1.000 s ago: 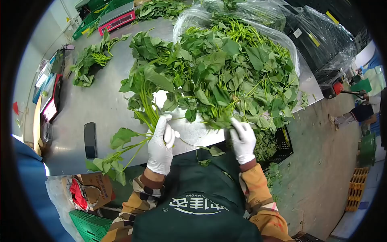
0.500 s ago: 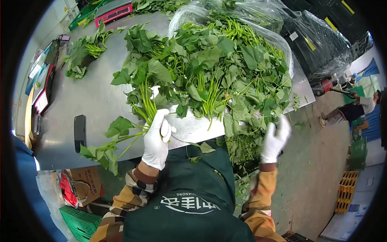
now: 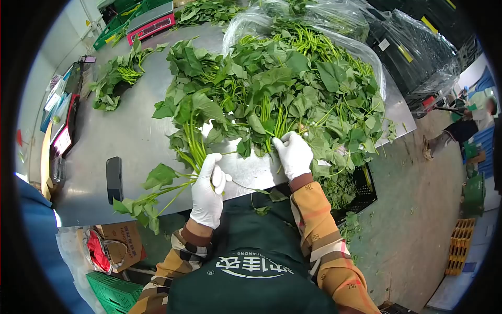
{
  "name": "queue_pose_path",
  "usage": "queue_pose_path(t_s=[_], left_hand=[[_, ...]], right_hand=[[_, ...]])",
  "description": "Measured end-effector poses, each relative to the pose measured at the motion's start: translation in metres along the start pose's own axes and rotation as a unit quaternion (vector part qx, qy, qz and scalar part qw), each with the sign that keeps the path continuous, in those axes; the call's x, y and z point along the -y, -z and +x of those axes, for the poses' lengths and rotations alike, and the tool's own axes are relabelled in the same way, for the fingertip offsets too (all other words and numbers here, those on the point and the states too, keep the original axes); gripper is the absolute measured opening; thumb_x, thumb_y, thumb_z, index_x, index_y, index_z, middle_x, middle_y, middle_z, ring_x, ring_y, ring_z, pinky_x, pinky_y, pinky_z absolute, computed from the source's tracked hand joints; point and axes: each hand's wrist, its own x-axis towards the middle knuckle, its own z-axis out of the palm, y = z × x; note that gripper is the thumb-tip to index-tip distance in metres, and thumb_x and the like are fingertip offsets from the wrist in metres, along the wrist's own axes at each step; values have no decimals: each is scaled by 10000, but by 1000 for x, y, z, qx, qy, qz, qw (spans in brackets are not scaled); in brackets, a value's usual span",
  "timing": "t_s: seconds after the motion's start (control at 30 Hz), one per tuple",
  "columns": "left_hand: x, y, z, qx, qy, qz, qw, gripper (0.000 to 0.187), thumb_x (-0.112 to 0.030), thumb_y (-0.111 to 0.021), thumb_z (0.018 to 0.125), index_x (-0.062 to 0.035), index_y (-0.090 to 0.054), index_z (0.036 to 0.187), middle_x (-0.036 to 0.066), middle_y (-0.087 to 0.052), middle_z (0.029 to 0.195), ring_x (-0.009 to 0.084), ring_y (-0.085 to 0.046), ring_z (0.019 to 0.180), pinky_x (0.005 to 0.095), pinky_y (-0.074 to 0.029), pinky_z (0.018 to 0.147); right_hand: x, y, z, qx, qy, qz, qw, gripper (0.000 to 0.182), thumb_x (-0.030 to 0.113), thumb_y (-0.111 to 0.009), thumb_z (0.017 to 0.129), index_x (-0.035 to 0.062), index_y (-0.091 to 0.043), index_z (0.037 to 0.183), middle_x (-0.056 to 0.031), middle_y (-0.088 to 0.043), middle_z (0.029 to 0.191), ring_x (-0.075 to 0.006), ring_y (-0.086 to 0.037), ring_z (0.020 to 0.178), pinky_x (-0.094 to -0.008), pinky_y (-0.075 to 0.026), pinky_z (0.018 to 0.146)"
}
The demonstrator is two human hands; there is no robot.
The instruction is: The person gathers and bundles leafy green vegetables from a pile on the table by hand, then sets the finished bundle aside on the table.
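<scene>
White-gloved left fingers [image 3: 216, 177] clench green leafy stems [image 3: 194, 147]; white-gloved right fingers [image 3: 290, 138], near-closed at tangled green foliage [image 3: 274, 83], hold unclear, could tug some off the metal surface's [image 3: 144, 120] near edge

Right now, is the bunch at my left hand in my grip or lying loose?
In grip: the gloved left hand is curled around the green stems.

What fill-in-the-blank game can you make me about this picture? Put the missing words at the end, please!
1. The left hand and right hand both wear ____ gloves.
2. The dark phone lying on the metal table is nearer the ____ hand.
3. The leafy stems in the left hand are mostly ____ in colour.
4. The scale at the table's far end has a ____ front.

Missing words: white; left; green; red.
</scene>
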Motion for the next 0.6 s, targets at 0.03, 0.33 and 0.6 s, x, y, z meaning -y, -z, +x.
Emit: queue_pose_path(t_s=[0.03,0.33,0.6], left_hand=[[0,1,0,5,3,-5,1000,172,-179,-493,975,-52,-609,975,-68,-279,523,54,-272,421,247,-412,610],[-7,12,4,-12,6,-16,1000,169,-185,-482,978,-51,-582,1002,-69,-260,522,50,-257,422,248,-411,611],[1,4,4,2,51,-42,998,128,-165,-544,949,-55,-590,995,-62,-338,543,59,-313,439,257,-427,631]], right_hand=[[-6,-4,4,-19,-12,-3,1000,274,353,-702,781,103,-600,823,-88,-627,753,-292,-621,730,-395,-479,662],[-22,34,13,50,-108,482,868,63,103,-604,877,49,-598,910,-68,-667,815,-109,-602,612,-234,-463,575],[-74,63,-9,88,-135,606,779,261,177,-627,907,-7,-576,1086,-95,-657,908,-154,-610,724,-283,-499,663]])
